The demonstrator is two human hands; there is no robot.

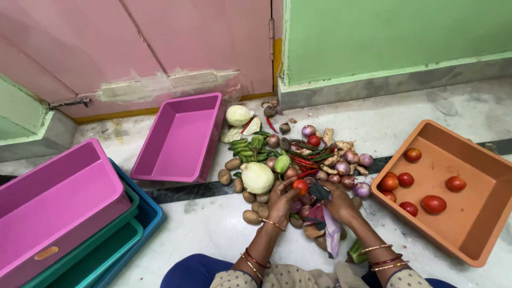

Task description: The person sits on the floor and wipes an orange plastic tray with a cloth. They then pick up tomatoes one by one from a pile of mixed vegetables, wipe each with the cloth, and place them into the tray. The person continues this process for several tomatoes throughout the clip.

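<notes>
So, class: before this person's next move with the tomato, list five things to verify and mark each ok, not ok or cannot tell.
1. Left hand grips the tomato: ok.
2. Right hand free: not ok, it is on a dark cloth.
3. Orange tray has bare floor space: ok.
4. Tray holds only tomatoes: ok.
5. More tomatoes in the vegetable pile: ok, a red one sits near the onions.

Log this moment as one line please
left hand: holds tomato | right hand: on cloth | orange bin: tomatoes | pile: mixed vegetables
</notes>
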